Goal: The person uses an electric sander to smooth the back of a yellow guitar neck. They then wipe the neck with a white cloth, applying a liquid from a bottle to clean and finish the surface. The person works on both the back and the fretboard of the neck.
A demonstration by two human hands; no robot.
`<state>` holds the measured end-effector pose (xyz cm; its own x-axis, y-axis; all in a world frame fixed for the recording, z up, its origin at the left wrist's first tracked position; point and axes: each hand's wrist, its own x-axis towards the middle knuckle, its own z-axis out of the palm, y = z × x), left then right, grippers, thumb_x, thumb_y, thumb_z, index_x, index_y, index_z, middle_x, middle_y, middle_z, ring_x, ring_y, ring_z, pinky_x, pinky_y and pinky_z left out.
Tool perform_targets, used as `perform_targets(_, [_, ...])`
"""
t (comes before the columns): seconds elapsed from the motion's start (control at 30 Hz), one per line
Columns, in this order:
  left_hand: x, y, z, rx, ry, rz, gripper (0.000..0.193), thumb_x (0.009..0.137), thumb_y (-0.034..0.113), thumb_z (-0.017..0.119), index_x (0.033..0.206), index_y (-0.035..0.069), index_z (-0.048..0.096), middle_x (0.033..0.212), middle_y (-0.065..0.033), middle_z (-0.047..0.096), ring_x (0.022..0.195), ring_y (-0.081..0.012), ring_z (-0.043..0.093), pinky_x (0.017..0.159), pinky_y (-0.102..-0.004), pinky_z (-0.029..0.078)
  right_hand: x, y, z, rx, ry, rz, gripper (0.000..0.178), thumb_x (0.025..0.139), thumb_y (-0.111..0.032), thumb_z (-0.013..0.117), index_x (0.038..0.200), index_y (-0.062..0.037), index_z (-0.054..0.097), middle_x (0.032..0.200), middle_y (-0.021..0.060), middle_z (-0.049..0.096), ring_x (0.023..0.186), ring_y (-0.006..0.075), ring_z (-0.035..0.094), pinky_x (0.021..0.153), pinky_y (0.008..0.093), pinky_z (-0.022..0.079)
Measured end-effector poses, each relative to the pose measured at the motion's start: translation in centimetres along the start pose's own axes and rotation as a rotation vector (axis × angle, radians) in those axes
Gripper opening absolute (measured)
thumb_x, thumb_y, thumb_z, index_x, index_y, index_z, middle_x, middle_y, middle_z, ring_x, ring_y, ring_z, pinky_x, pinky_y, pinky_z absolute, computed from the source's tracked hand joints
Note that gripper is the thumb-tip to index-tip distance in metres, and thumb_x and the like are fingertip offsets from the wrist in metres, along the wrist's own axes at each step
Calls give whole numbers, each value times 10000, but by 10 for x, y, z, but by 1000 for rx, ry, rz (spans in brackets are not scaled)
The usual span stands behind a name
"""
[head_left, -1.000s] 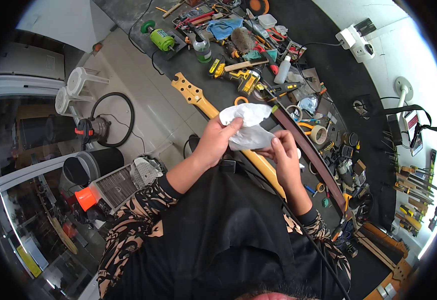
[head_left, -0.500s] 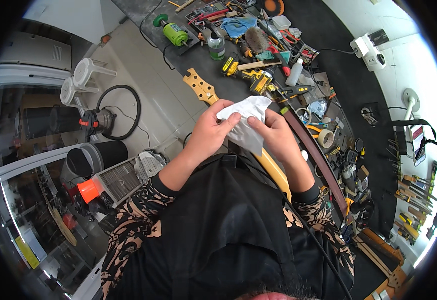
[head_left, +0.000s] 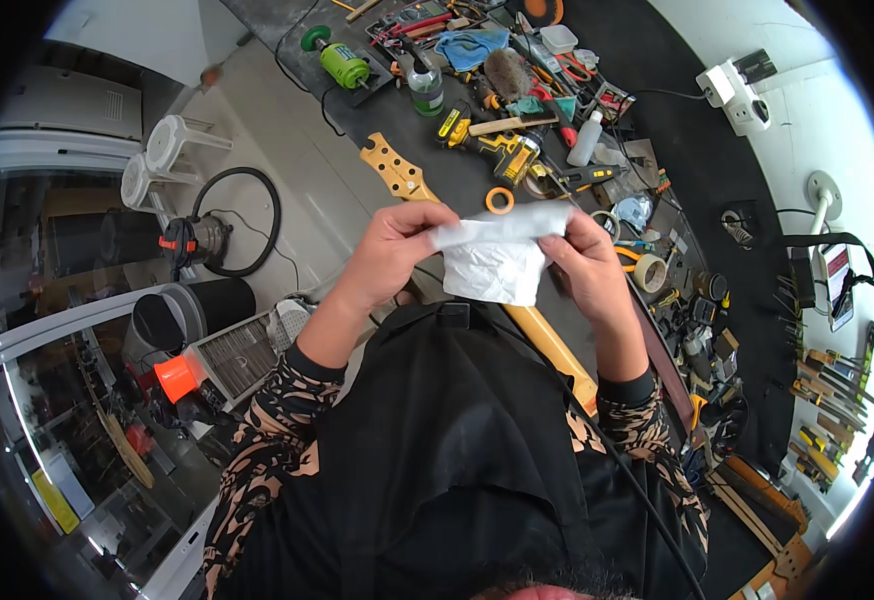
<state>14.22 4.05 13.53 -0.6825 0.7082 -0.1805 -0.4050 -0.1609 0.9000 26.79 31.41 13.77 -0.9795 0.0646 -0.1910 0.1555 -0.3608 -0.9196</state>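
Between my two hands a crumpled white sheet, paper or thin cloth, is stretched out, with its top edge folded over. My left hand pinches its left corner, and my right hand grips the right corner. Beneath the sheet runs a pale wooden guitar neck. Its headstock, with several tuner holes, points up and left past my left hand. The middle of the neck is hidden by the sheet. Just beyond the sheet lies an orange tape ring on the dark bench.
A yellow cordless drill lies beyond the tape ring. Near it stand a clear bottle and a green motor tool. Hand tools and tape rolls crowd the right side. A black cable crosses my apron.
My hands have moved apart, spreading the sheet wide and folding its top edge. The orange tape ring has come into sight beyond it.
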Motion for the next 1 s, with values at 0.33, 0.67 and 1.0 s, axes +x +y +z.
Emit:
perform_targets(0.33, [11,-5,28,-412,-13,-55,380,1087,197,701,1429,42,643,1343,-156,727,1271,-236,717,1104,-413,568,-3,-25,-6,-520,-158,-273,345,825,81,495,1005,23,784,994,138,761,962,275,709,882,386,547])
perform_targets(0.67, [3,-78,-7,-299,346,-234,271,1104,49,705,1366,-12,671,1327,-125,776,1224,-231,769,1098,-408,615,104,41,-98,-598,213,-136,185,1059,-194,716,1130,-32,661,1119,127,766,1053,283,743,961,400,583])
perform_targets(1.0, [-18,-80,-26,-214,533,-134,356,1154,141,599,1459,-41,614,1285,-140,790,1153,-221,784,981,-371,643,219,99,-241,-1347,857,196,785,956,-371,794,1551,36,483,1365,324,758,1239,500,751,1053,571,596])
